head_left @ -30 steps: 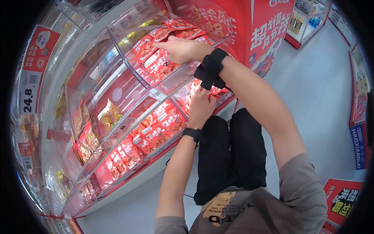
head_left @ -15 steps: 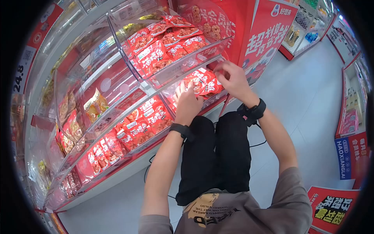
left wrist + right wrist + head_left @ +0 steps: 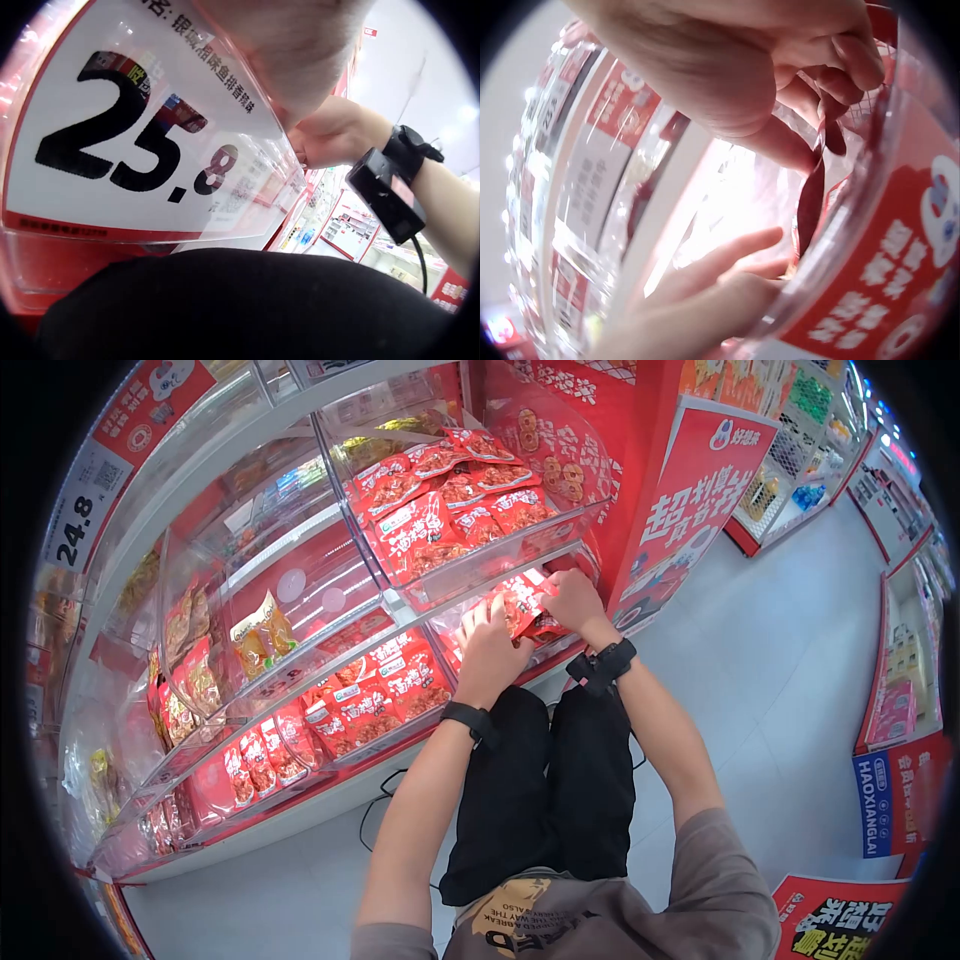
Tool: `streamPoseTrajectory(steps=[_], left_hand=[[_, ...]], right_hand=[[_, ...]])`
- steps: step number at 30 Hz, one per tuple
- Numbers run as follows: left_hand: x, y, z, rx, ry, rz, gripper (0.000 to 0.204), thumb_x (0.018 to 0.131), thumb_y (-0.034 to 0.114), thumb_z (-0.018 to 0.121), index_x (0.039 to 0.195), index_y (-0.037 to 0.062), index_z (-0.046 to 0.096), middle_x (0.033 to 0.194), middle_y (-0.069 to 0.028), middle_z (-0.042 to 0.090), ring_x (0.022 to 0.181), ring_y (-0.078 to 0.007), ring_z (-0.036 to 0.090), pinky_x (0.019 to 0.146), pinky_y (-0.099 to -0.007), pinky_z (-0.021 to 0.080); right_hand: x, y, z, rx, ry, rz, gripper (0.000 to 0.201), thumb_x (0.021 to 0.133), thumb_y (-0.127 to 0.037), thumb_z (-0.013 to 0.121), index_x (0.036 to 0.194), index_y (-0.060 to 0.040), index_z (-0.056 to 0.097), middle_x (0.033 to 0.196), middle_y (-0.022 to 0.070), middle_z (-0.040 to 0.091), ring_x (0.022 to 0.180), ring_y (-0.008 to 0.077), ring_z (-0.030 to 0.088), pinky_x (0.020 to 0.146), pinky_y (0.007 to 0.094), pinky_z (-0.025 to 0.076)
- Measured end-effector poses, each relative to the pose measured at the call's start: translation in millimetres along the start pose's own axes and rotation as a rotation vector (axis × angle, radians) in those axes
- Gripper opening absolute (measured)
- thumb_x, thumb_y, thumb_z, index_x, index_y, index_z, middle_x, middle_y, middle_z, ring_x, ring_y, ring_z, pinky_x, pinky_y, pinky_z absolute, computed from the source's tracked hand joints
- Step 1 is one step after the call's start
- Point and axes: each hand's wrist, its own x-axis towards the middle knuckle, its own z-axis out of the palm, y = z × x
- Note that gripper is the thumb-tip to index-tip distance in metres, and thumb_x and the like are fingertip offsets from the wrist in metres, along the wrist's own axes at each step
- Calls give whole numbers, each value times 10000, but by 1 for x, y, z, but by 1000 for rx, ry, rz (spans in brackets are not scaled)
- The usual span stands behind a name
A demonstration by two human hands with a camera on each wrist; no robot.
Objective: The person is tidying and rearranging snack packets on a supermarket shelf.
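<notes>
My right hand (image 3: 578,603) pinches the edge of a red snack packet (image 3: 811,206) between thumb and fingers, inside the lower clear bin at the right end of the shelf. Beside it in the head view, my left hand (image 3: 492,655) reaches over the bin's front with its fingers extended at the red packets (image 3: 522,598). The right wrist view shows the left hand (image 3: 712,307) below the pinched packet, fingertips close to its lower end. In the left wrist view a price card reading 25.8 (image 3: 135,135) covers much of the scene, with the right hand (image 3: 334,135) behind it.
Above the hands, an upper clear bin (image 3: 480,575) holds several red packets (image 3: 420,535). More red packets (image 3: 370,700) fill the lower bins to the left. A red sign panel (image 3: 690,510) stands at the right, beside the pale floor (image 3: 740,650).
My right hand has come down from the packets in the upper bin to the lower bin, and now pinches a packet there. The left hand stays in the lower bin.
</notes>
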Motion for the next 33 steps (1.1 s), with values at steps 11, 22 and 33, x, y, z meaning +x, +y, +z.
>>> streamPoseTrajectory(steps=[11,22,33], left_hand=[[0,9,-11,-89,25,6,844,601,352,779,1247,-27,390,1237,-223,443,1184,-381,391,964,-511,289],[-5,12,-23,-255,109,240,941,641,529,751,1328,10,371,1262,-198,441,1191,-360,406,987,-472,303],[-2,3,3,-3,-130,236,618,824,468,582,1269,49,490,1336,-213,429,1275,-341,379,1002,-549,290]], right_hand=[[-57,-21,-37,950,23,240,237,864,-180,619,1008,8,601,798,45,619,644,88,551,518,236,420],[-75,3,-41,1386,247,201,268,798,-59,664,1037,9,565,839,36,626,579,73,511,507,205,386],[-59,-88,-149,948,518,-478,201,853,-4,598,1054,1,577,838,54,637,634,85,545,559,229,444]])
